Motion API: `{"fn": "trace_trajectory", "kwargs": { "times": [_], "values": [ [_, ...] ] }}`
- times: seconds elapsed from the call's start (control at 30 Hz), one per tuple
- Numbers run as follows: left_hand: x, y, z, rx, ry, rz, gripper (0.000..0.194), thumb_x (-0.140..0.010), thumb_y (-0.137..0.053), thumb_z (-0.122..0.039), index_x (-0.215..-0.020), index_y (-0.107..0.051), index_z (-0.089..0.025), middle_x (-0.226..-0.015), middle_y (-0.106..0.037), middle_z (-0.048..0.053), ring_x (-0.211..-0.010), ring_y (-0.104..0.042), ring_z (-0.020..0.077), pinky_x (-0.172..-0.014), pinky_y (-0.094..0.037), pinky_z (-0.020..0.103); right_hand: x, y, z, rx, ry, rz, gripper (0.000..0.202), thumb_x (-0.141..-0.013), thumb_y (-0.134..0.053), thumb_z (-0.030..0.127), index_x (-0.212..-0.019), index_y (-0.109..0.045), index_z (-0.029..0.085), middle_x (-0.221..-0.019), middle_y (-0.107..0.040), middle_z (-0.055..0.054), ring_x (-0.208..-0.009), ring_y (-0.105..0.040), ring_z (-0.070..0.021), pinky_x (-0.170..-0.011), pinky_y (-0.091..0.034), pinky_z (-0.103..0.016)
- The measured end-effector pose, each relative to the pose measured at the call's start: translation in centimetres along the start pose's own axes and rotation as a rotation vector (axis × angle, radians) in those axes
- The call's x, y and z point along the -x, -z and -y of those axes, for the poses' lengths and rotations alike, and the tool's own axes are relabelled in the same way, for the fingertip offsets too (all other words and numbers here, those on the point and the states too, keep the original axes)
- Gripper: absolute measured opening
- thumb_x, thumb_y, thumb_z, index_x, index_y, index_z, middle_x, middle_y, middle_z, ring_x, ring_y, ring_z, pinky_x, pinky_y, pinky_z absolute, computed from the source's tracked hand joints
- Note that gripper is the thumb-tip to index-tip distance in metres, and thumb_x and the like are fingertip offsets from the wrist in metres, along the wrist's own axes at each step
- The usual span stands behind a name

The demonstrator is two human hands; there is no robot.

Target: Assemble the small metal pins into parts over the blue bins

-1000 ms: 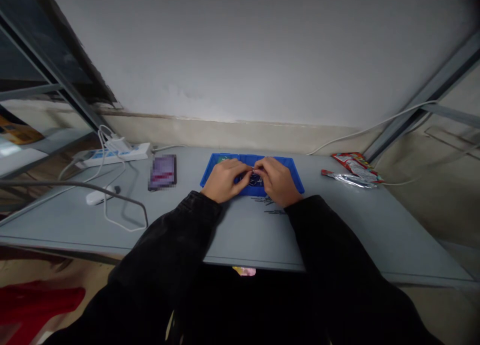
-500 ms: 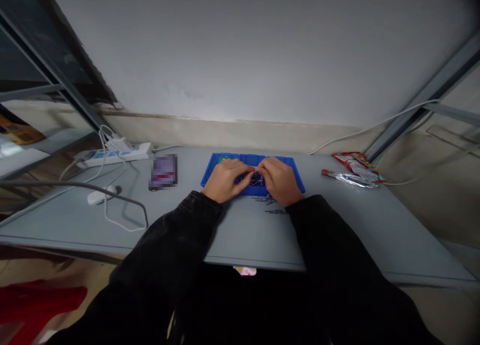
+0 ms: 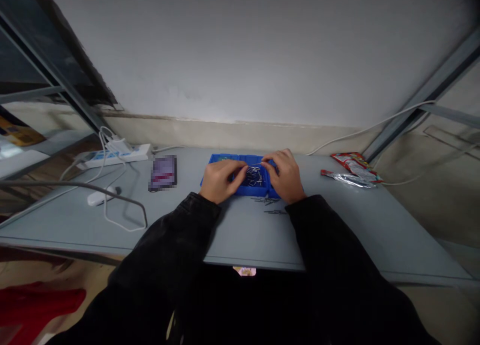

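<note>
A blue divided tray stands on the grey table, with many small metal pieces in its middle compartment. Over its left part my left hand pinches one end of a thin, light strand. The other end is between the fingertips of my right hand, above the tray's right part. The strand spans the gap over the metal pieces; what it is cannot be made out. In front of the tray, two small groups of thin metal pins lie on the table near my right wrist.
On the left are a power strip with plugs, a white device, loose cables and a blurred purple packet. Red and silver wrappers lie at the right. Behind the table rises a wall; metal frame posts flank it.
My hands have moved apart, mostly my right hand to the right, and the thin strand now shows between them. More of the metal pieces in the tray are visible.
</note>
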State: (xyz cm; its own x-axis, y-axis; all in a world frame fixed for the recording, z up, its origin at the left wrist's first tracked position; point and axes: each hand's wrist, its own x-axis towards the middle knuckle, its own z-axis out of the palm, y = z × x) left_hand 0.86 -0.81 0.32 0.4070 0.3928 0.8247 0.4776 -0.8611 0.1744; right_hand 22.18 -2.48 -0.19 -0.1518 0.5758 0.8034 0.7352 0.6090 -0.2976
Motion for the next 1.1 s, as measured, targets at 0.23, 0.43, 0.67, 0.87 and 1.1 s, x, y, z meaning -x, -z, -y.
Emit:
{"fn": "trace_trajectory", "kwargs": {
  "times": [0.23,0.43,0.67,0.87,1.1],
  "values": [
    [2.0,-1.9,-4.5,0.123,-0.170,0.571,0.025,-0.101,-0.056,-0.037,-0.104,-0.074,-0.020,-0.078,-0.073,0.003,-0.063,-0.067,0.0139,-0.061,-0.050,0.026,0.0,0.1,-0.2,0.001,0.000,-0.017,0.014,-0.100,-0.053,0.027,-0.100,-0.065,0.021,-0.097,-0.070,-0.006,-0.096,-0.056,-0.0245,-0.091,-0.046,-0.042],
    [2.1,-2.8,-5.6,-0.001,-0.020,0.761,0.029,-0.100,-0.055,-0.041,-0.117,-0.071,-0.022,-0.085,-0.073,0.008,-0.076,-0.072,0.0225,-0.068,-0.052,0.033,-0.1,0.0,-0.2,0.005,0.010,0.007,0.013,-0.100,-0.053,0.026,-0.099,-0.065,0.021,-0.095,-0.069,-0.006,-0.094,-0.055,-0.0242,-0.089,-0.047,-0.041],
    [1.9,-2.6,-5.4,-0.076,0.111,0.808,0.025,-0.101,-0.051,-0.033,-0.103,-0.074,-0.023,-0.083,-0.072,0.008,-0.073,-0.070,0.0230,-0.068,-0.050,0.034,0.0,-0.1,-0.1,0.008,0.000,0.023,0.014,-0.100,-0.053,0.029,-0.100,-0.065,0.021,-0.095,-0.069,-0.006,-0.095,-0.055,-0.0245,-0.089,-0.047,-0.041],
    [1.9,-1.4,-4.2,-0.110,0.153,0.821,0.021,-0.096,-0.056,-0.031,-0.101,-0.074,-0.022,-0.077,-0.069,0.006,-0.070,-0.068,0.0214,-0.066,-0.047,0.031,0.1,-0.1,-0.2,-0.005,-0.004,0.026,0.013,-0.099,-0.054,0.026,-0.100,-0.065,0.021,-0.095,-0.068,-0.006,-0.096,-0.055,-0.0244,-0.089,-0.047,-0.040],
    [2.2,-0.7,-3.7,-0.059,0.133,0.762,0.019,-0.095,-0.057,-0.028,-0.102,-0.072,-0.019,-0.070,-0.065,0.003,-0.060,-0.061,0.0154,-0.060,-0.042,0.027,0.0,0.0,0.1,-0.024,-0.013,0.028,0.014,-0.099,-0.052,0.026,-0.099,-0.065,0.021,-0.094,-0.069,-0.006,-0.096,-0.056,-0.0231,-0.089,-0.047,-0.039]
  ]
}}
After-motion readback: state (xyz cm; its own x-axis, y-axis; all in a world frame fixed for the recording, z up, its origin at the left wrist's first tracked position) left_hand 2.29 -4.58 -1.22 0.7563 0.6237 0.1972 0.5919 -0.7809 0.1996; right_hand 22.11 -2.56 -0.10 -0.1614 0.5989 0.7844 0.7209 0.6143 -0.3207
